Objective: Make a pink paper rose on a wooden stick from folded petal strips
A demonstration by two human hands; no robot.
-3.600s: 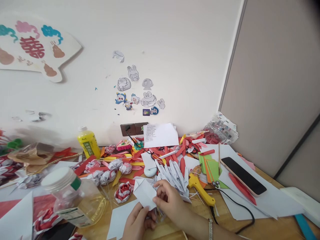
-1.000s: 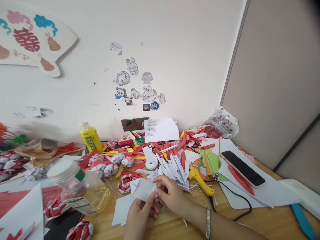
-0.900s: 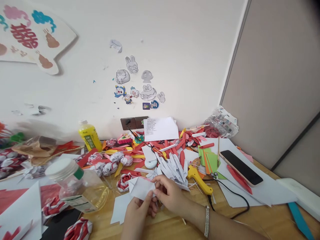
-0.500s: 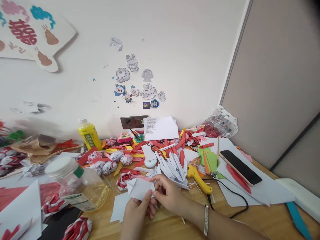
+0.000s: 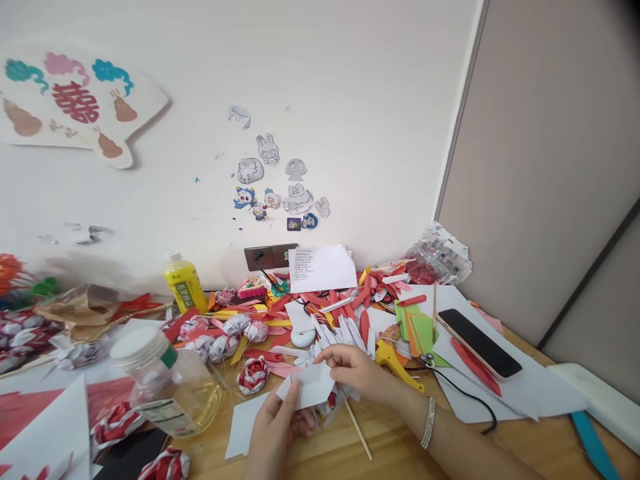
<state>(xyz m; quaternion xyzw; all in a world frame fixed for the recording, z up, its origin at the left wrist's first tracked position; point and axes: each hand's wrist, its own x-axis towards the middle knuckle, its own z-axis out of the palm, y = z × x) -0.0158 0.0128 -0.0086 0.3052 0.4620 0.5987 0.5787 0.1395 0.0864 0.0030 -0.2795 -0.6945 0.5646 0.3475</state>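
A small folded white paper piece (image 5: 311, 391) is held between both hands above the wooden table (image 5: 390, 453). My left hand (image 5: 274, 427) grips its lower left edge from below, fingers closed on it. My right hand (image 5: 357, 373), a bracelet on its wrist, pinches the top right edge. Just behind the hands lies a heap of folded white paper pieces (image 5: 340, 333). A thin wooden stick (image 5: 357, 430) lies on the table under the paper.
A tipped clear plastic bottle (image 5: 167, 390) lies at left. Red-and-white paper roses (image 5: 253, 373), red paper strips, a yellow glue gun (image 5: 395, 360) with black cord, a phone (image 5: 477, 343), green paper (image 5: 423, 327) and a yellow bottle (image 5: 183, 283) crowd the table by the wall.
The paper piece has been turned and lifted a little to the right between my hands. My right hand now pinches its top edge. The camera view tilted slightly down.
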